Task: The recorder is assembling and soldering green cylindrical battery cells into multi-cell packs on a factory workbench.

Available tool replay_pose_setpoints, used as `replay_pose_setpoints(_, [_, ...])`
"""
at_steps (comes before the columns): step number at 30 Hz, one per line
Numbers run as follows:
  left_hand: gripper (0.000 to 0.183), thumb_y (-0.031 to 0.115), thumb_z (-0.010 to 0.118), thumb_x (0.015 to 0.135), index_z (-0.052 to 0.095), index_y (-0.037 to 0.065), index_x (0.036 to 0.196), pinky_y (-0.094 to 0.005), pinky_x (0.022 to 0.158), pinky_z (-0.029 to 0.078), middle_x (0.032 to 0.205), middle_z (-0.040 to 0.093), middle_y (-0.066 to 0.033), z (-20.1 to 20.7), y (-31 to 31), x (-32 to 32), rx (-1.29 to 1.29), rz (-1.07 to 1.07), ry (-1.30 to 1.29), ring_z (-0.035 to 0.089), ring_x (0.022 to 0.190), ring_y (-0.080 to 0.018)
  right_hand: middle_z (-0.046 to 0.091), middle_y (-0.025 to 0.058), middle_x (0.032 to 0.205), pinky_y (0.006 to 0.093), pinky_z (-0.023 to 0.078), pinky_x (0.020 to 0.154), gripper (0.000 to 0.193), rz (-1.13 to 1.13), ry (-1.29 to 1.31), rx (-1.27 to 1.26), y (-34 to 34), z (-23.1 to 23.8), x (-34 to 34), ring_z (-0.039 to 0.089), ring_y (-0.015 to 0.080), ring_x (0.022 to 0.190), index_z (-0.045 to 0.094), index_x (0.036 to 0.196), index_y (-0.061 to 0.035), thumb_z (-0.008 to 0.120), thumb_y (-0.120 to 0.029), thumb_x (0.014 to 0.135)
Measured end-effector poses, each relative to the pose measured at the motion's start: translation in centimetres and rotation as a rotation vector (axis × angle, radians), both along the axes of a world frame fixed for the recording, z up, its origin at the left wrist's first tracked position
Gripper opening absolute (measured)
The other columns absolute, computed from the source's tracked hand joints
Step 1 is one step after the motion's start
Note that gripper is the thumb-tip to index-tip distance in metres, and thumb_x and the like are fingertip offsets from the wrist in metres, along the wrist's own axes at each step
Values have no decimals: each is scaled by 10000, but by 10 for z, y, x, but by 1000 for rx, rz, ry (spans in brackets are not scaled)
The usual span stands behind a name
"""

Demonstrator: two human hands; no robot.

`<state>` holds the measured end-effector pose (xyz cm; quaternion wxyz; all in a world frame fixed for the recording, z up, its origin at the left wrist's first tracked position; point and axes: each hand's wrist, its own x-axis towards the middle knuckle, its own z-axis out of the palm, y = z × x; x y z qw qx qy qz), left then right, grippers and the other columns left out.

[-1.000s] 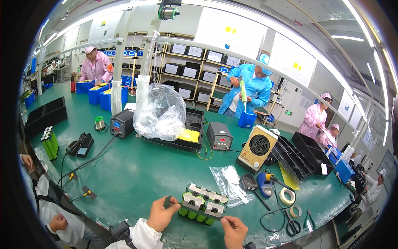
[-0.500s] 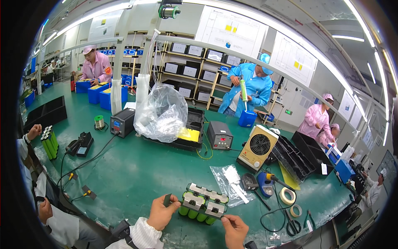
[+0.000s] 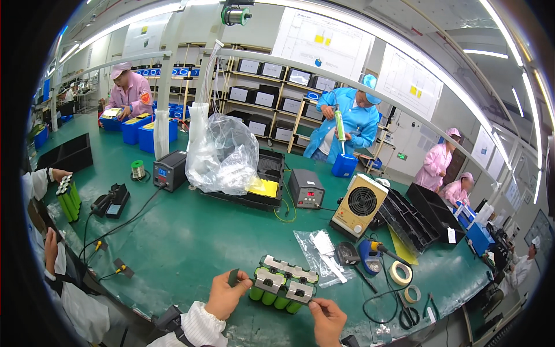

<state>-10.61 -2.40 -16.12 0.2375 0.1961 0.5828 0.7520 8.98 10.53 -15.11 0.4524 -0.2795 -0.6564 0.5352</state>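
Note:
A battery pack (image 3: 280,302) of several green cylindrical cells stands upright on the table before me, with silver metal plates (image 3: 268,280) and dark pieces across its top. My left hand (image 3: 227,296) is closed at the pack's left side, a small flat dark grey piece (image 3: 233,278) pinched between thumb and forefinger. Its thumb tip is close to the pack's left edge. At the front right corner, my right hand (image 3: 327,321) has its thumb and forefinger pressed together against the pack's edge. Whether anything thin lies between those fingertips cannot be made out.
To the right lie a clear bag of white strips (image 3: 325,254), a soldering iron stand (image 3: 370,257), tape rolls (image 3: 400,273) and scissors (image 3: 409,316). A beige fan unit (image 3: 359,207) stands behind. At the left, a co-worker's hand (image 3: 60,174) touches another green cell pack (image 3: 69,200).
My hands and the pack have not visibly moved. The co-worker at the left has shifted arms, one hand now at the top of the other pack. The pink-clad person at the back left has leaned leftward.

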Motion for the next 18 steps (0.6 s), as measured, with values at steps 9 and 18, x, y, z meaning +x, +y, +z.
replay_pose_setpoints(9, [79, 38, 718, 857, 654, 33, 904, -221, 594, 419, 778, 615, 21, 0, -2, -1, 32, -2, -13, 522, 663, -63, 665, 5, 845, 234, 476, 689, 129, 24, 49, -28, -2, 1, 0, 575, 77, 765, 693, 978, 22, 698, -82, 901])
replay_pose_setpoints(18, [68, 42, 719, 849, 657, 34, 877, -225, 583, 408, 750, 606, 23, 4, 0, -2, 17, -11, -36, 515, 651, -66, 677, 14, 856, 235, 480, 705, 120, 29, 40, -36, 8, -9, -2, 584, 81, 777, 692, 972, 24, 689, -78, 908])
